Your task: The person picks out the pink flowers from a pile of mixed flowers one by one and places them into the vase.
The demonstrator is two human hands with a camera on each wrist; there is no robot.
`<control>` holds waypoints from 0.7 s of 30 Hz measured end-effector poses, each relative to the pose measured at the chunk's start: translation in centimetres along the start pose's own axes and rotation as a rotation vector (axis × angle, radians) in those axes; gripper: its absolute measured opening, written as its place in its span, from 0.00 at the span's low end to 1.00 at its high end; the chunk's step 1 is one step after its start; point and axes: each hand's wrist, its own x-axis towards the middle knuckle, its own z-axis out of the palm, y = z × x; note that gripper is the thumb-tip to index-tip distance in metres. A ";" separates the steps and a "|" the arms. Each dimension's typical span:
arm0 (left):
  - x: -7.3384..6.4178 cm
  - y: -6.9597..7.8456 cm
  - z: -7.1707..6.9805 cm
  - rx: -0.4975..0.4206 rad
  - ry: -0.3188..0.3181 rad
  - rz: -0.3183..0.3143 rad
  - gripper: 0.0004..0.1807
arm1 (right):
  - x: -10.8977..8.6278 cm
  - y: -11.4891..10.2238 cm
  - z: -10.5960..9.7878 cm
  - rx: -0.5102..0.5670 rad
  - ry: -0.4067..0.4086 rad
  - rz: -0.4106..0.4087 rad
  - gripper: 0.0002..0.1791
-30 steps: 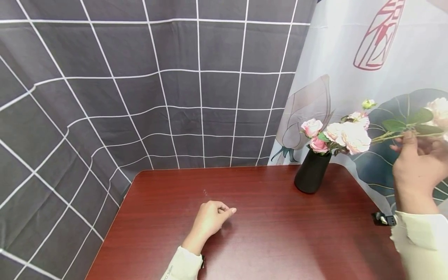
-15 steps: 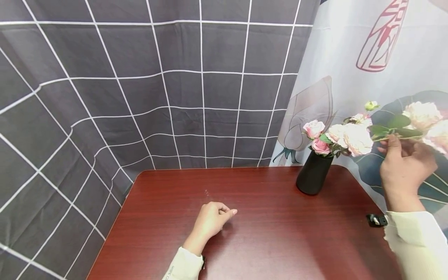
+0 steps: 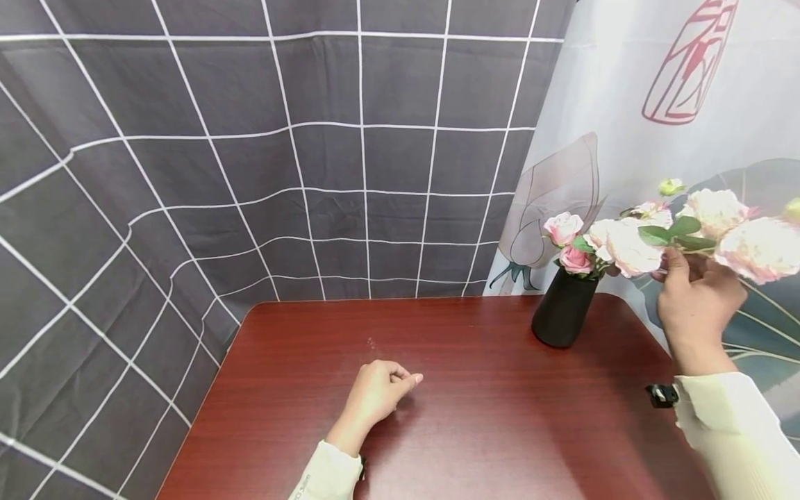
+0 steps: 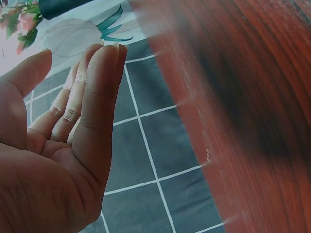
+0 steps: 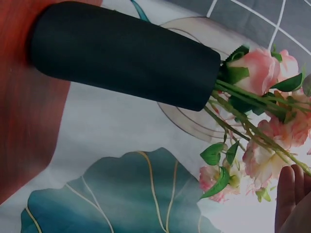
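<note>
My right hand (image 3: pixel 701 302) pinches the green stem of a pale pink-and-white flower spray (image 3: pixel 757 248) beside the black vase (image 3: pixel 564 309). Its large blooms lean out to the right of the hand. In the right wrist view, several green stems (image 5: pixel 252 127) run between the vase's mouth and my fingertips; I cannot tell whether the held stem's end is inside. Pink roses (image 3: pixel 563 228) and a cream bloom (image 3: pixel 632 248) stand in the vase. My left hand (image 3: pixel 377 390) rests at the table's middle, its fingers loosely bent around nothing.
The vase stands near the back right corner of the dark red table (image 3: pixel 475 417). Behind the table hangs a grey curtain (image 3: pixel 325 160) with white grid lines. At the right a pale printed curtain (image 3: pixel 625 139) hangs behind the flowers.
My right hand has moved left with the flower spray, closer to the vase and its flowers. The left hand has stayed in place. The view has shifted slightly.
</note>
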 end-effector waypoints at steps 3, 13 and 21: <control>0.0 0.0 0.0 -0.006 0.000 -0.002 0.16 | 0.4 0.0 0.2 -0.086 -0.010 -0.023 0.15; 0.2 -0.1 0.1 0.003 0.007 0.007 0.15 | 1.6 0.4 1.3 -0.276 -0.019 -0.203 0.18; 0.2 -0.1 0.1 0.002 0.004 0.007 0.15 | 1.9 1.0 2.0 -0.304 -0.031 -0.195 0.18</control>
